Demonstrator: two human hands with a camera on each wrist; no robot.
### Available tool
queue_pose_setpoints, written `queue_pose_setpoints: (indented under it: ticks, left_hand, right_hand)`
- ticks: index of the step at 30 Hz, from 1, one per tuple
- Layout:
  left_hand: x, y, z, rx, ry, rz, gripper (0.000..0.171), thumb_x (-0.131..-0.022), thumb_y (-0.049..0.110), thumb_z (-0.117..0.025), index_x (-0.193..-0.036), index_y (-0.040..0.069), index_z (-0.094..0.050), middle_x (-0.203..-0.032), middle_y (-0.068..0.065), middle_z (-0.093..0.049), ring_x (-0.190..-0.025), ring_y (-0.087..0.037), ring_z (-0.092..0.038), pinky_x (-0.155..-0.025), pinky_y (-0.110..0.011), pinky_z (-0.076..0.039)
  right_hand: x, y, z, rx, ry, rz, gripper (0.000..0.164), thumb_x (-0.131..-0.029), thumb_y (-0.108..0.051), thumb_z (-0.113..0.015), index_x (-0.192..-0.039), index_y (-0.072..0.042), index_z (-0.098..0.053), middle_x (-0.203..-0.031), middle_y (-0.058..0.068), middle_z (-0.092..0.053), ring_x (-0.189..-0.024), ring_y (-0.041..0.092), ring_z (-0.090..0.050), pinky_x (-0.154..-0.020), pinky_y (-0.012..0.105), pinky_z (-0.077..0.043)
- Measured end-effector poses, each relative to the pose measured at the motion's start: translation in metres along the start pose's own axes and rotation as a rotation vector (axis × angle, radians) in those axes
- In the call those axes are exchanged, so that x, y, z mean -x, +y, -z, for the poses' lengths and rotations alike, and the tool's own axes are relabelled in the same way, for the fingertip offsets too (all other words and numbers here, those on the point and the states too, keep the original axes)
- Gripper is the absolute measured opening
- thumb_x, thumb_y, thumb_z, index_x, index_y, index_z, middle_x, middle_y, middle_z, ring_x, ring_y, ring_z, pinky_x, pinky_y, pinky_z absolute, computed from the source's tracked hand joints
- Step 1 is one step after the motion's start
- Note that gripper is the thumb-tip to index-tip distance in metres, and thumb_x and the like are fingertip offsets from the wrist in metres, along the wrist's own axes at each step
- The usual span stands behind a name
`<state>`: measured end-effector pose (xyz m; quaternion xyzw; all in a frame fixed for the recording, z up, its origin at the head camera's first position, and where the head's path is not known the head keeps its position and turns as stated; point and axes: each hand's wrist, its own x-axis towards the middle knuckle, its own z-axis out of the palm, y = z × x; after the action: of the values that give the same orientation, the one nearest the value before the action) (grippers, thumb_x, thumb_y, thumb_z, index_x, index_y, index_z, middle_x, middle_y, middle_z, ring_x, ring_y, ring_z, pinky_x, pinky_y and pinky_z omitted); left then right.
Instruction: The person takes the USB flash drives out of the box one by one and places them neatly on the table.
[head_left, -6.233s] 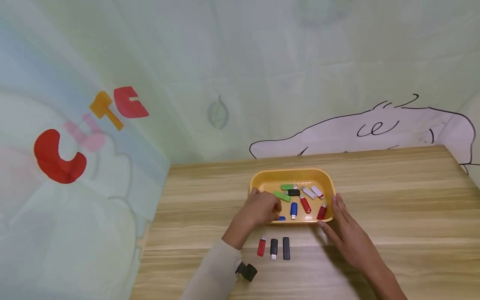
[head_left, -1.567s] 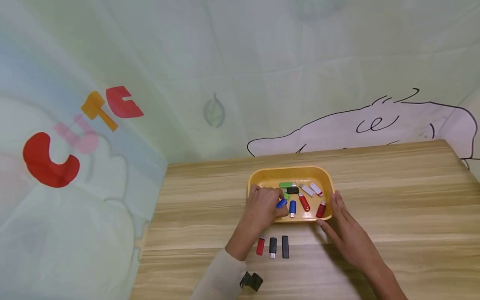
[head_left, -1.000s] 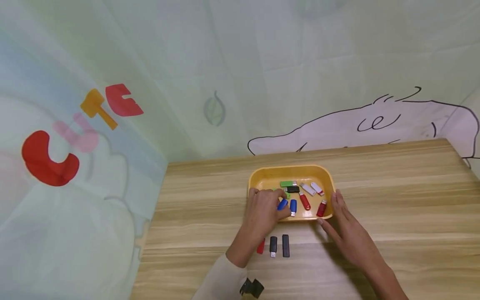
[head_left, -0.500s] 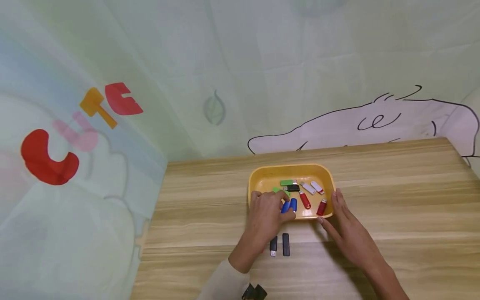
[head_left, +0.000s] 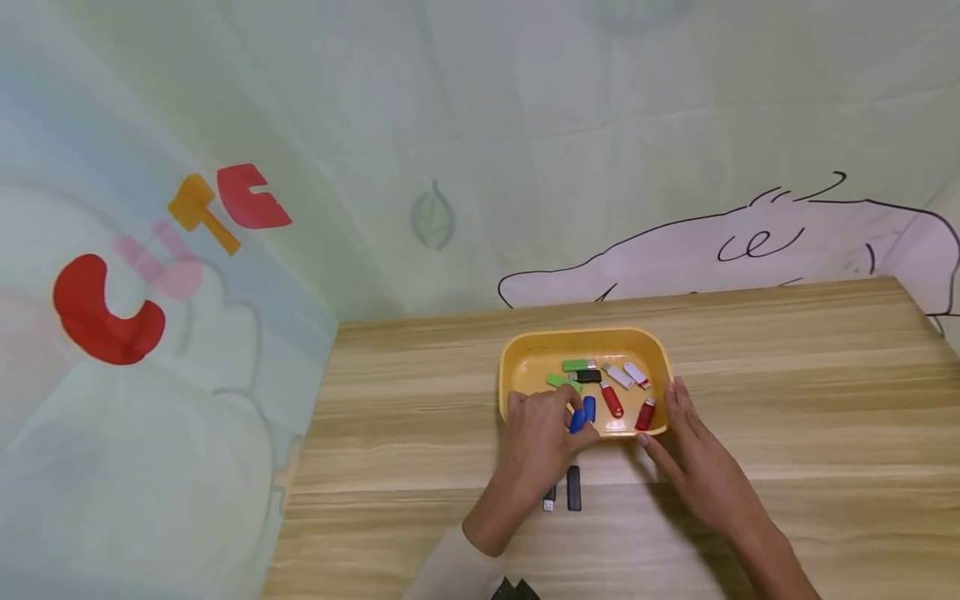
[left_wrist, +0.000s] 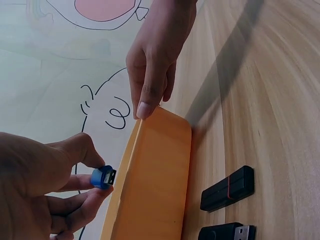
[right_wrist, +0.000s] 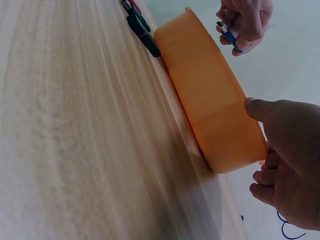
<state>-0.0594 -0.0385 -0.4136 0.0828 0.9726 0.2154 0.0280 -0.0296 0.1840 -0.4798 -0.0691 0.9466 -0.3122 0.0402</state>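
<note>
Between thumb and index finger, my left hand pinches a blue USB flash drive above the front of a yellow tray; its metal plug shows in the left wrist view. A second blue flash drive lies just behind it in the tray. My right hand holds the tray's right end, thumb at the front corner rim and fingers along the side. Before the tray lie a black flash drive and another black flash drive, partly covered by my left arm.
Inside the tray are green drives, a black one, two whitish ones, a red one and a dark red one. The wooden table meets a printed cloth backdrop.
Earlier my left hand reached into the tray's front left; it has taken up the blue flash drive and shifted right and nearer. My arm now covers the red drive on the table. The right hand stays put.
</note>
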Motion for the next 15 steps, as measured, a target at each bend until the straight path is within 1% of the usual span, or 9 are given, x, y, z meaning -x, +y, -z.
queue_pose_setpoints:
  ticks: [7, 11, 15]
  left_hand:
    - [0.0047, 0.0025, -0.0025, -0.002, 0.0, -0.01, 0.023, -0.087, 0.034, -0.088, -0.097, 0.019, -0.074, -0.057, 0.015, -0.05, -0.057, -0.003, -0.045, -0.076, -0.029, -0.033]
    - [0.0066, 0.0043, -0.0037, 0.001, -0.016, -0.009, 0.022, -0.086, 0.033, -0.087, -0.095, 0.018, -0.073, -0.058, 0.015, -0.051, -0.058, -0.004, -0.045, -0.075, -0.028, -0.033]
    - [0.008, 0.006, -0.0067, 0.013, -0.045, -0.002, 0.025, -0.085, 0.035, -0.088, -0.096, 0.017, -0.074, -0.059, 0.015, -0.054, -0.059, -0.005, -0.046, -0.075, -0.028, -0.034]
  right_hand:
    - [0.0007, 0.0021, -0.0002, -0.005, 0.001, 0.006, 0.088, -0.108, -0.049, -0.058, -0.17, -0.009, -0.01, -0.178, 0.02, -0.009, -0.152, 0.054, -0.033, -0.116, 0.07, -0.038]
    - [0.0008, 0.0025, -0.0007, -0.011, 0.01, 0.014, 0.087, -0.108, -0.048, -0.058, -0.17, -0.007, -0.012, -0.177, 0.021, -0.01, -0.151, 0.055, -0.035, -0.116, 0.07, -0.039]
    - [0.0004, 0.0027, -0.0003, -0.014, 0.012, 0.014, 0.087, -0.108, -0.048, -0.059, -0.17, -0.007, -0.013, -0.177, 0.021, -0.01, -0.151, 0.055, -0.035, -0.116, 0.07, -0.039]
